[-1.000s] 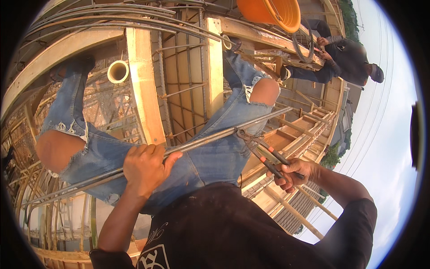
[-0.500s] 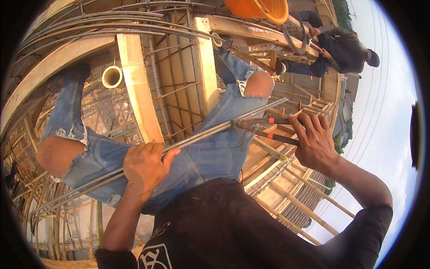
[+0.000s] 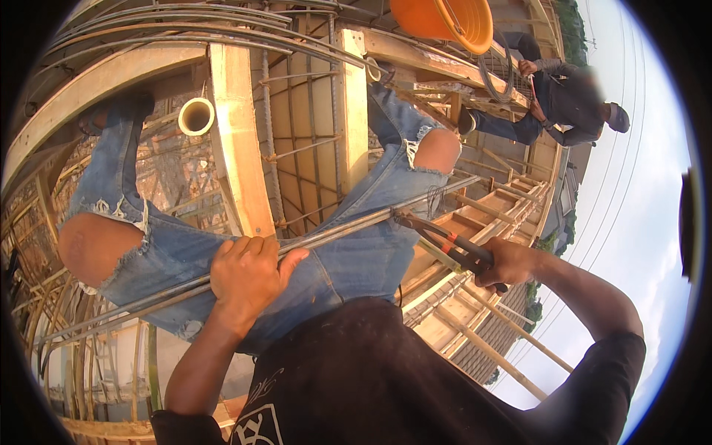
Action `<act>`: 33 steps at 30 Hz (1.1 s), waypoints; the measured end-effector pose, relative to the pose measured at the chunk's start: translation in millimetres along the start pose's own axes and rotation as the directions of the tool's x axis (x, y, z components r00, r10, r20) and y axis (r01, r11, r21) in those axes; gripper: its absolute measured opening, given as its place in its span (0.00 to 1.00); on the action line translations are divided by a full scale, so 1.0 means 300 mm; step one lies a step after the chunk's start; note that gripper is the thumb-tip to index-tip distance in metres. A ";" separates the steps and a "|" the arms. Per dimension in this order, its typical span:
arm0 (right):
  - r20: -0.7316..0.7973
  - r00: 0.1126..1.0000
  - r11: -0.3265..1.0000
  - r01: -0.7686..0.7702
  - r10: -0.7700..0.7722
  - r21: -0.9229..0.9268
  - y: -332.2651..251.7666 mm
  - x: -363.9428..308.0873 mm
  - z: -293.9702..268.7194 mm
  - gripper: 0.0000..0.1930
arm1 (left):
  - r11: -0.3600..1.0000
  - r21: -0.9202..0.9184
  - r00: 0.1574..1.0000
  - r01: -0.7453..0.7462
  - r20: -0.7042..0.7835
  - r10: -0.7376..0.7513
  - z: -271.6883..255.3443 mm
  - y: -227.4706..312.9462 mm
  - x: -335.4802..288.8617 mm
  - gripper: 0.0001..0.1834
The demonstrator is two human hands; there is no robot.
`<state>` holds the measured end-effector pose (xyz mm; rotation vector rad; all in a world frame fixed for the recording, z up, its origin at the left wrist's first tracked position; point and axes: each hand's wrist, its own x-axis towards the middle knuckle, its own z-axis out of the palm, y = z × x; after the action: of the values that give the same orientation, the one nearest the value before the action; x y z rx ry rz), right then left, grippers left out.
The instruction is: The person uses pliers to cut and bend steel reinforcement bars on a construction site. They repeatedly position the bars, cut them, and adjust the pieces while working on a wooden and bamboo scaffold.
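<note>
Head view: the left hand [image 3: 248, 273] is keeping its grip wrapped round a bundle of metal rods [image 3: 341, 233], which is lying slantwise over the blue jeans [image 3: 356, 267]. The right hand [image 3: 508, 263] is clasping the pincers [image 3: 471, 245] (handles sitting close together); their head is meeting the rods near thin wire [image 3: 437, 196]. An orange bucket [image 3: 445, 21] is standing out beyond, near a co-worker [image 3: 569, 96].

You have warm daylight on the wooden beam [image 3: 241, 148] — bright sky [image 3: 623, 230] at right — and fisheye bending toward the edges.
</note>
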<state>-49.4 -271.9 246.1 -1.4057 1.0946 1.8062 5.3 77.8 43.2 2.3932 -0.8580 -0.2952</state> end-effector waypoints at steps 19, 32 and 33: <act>-0.405 0.649 0.164 -0.400 -0.644 -0.902 -0.113 -0.114 0.097 0.34 | 0.996 -0.071 0.998 0.047 0.050 -0.044 -0.009 0.012 0.007 0.25; -0.098 0.995 0.991 -0.024 0.011 -0.132 -0.048 -0.064 0.040 0.21 | 0.997 -0.071 1.000 0.025 0.007 -0.024 -0.003 0.008 -0.010 0.25; 0.097 0.995 0.960 -0.056 0.030 0.274 0.002 -0.045 0.023 0.20 | 0.998 -0.061 1.000 0.019 -0.001 -0.019 -0.002 0.005 -0.012 0.25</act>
<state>-49.5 -265.7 260.0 -1.1307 1.2814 1.6539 1.9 79.4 44.5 2.3463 -0.8141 -0.3224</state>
